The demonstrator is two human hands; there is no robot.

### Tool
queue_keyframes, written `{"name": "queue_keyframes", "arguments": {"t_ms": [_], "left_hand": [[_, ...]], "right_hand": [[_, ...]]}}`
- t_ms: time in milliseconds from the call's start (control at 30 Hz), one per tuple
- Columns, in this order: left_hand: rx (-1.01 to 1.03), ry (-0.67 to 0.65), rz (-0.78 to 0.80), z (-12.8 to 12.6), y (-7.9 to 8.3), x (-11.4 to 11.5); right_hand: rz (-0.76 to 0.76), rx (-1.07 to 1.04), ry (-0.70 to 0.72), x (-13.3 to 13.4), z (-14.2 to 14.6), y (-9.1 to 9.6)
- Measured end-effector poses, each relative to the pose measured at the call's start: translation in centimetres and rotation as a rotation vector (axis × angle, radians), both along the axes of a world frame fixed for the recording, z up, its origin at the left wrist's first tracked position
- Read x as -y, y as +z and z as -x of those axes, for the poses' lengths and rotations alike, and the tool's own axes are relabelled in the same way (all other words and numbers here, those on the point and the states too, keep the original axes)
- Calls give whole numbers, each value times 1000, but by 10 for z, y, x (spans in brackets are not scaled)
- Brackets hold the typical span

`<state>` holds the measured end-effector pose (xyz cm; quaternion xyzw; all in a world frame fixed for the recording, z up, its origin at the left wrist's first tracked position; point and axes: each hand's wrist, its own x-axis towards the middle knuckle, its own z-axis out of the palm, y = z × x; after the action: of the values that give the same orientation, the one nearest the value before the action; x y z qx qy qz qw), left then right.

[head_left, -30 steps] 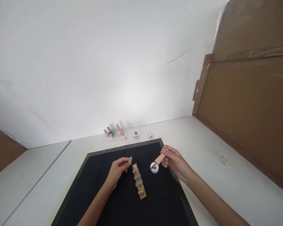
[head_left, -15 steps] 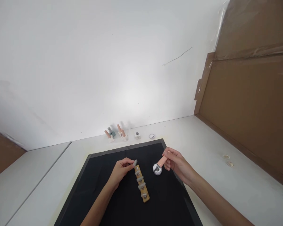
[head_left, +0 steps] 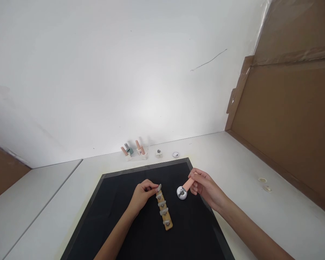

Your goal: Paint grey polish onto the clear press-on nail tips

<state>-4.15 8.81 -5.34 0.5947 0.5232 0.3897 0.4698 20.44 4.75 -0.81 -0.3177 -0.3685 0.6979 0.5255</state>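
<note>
Since the picture 1.0 s ago, the left hand [head_left: 144, 194] has carried its small grey clip [head_left: 159, 187] rightward and down, from a little clear of the wooden strip [head_left: 164, 211] to right at the strip's far end; the right hand [head_left: 204, 187] has kept its hold and its place beside the white round base [head_left: 181, 193].

The left grip is closed on the grey clip, pinched between thumb and fingertips, and the clip touches or nearly touches the top of the strip; which of the 2 cannot be told. The strip lies on the black mat [head_left: 116, 216], slightly slanted, with about 4 similar pale clips already seated along it, so the held clip sits just beyond the farthest of them.

The right grip is closed on a pink handle [head_left: 188, 184] whose lower end meets the white round base, just right of the strip and apart from it.

To do this well, I judge the clip should be held square to the strip and pressed straight down, the wrist kept low on the mat so the strip does not skid.

At the table's [head_left: 241, 169] back edge stand several small pink and teal pieces [head_left: 132, 150].
</note>
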Motion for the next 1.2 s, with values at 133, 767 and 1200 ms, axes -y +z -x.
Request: {"name": "queue_keyframes", "arguments": {"t_ms": [133,767,1200], "left_hand": [[-12,-2,-6,0,0,0],[-124,-103,40,6,-2,-6],[-193,-120,44,7,-2,-7]], "right_hand": [[-1,0,-2,0,0,0],[4,-1,9,0,0,-1],[-6,22,11,-2,0,-4]]}}
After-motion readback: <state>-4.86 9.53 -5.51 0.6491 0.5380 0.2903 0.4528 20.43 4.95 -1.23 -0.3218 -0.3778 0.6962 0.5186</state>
